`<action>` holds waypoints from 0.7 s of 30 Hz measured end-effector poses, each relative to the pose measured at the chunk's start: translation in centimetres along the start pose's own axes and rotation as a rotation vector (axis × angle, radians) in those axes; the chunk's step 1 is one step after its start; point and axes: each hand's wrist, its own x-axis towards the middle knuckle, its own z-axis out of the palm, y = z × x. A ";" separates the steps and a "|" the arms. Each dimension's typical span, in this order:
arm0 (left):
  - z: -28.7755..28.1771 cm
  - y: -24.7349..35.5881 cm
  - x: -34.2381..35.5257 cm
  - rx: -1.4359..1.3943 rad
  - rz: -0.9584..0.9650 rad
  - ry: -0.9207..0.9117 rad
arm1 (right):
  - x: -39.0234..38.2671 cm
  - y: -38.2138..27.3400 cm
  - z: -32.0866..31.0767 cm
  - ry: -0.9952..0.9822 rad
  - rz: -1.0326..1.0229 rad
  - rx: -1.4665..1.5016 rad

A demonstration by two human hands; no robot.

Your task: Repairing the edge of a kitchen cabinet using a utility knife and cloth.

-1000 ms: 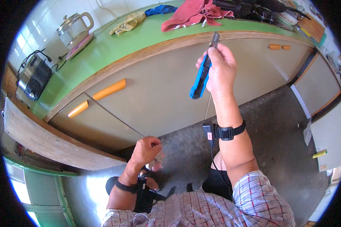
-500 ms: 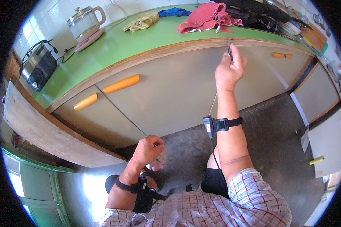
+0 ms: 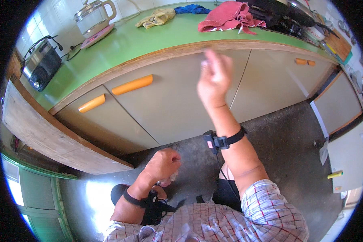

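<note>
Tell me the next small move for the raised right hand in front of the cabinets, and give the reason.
Probably hold the right hand steady for a moment. It is lifted in front of the grey cabinet doors, just under the green counter's edge, and it is blurred, so what its fingers pinch cannot be told. The left hand is a closed fist low over the floor.

Far side blocked by beige cabinet doors (image 3: 177, 109) with 2 orange bar handles (image 3: 132, 84). Grey concrete floor (image 3: 286, 153) open right. Wooden plank shelf (image 3: 48, 137) obstructs left. Green countertop (image 3: 149, 40) overhangs.
</note>
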 end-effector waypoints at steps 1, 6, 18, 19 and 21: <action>0.2 -0.4 -0.1 0.011 0.025 -0.009 | -0.1 -0.6 0.2 -0.017 0.052 0.077; 0.0 0.5 -0.2 0.024 0.068 0.002 | 1.6 2.7 -2.6 0.180 0.332 -0.029; -0.5 -1.1 -2.0 0.073 -0.002 -0.026 | 1.0 3.7 -3.8 0.221 0.516 0.093; -0.5 -1.6 -2.5 0.088 -0.037 -0.035 | 1.2 5.1 -4.4 0.265 0.607 0.132; -0.6 -1.9 -2.9 0.092 -0.022 -0.038 | 1.8 5.0 -4.5 0.330 0.554 0.084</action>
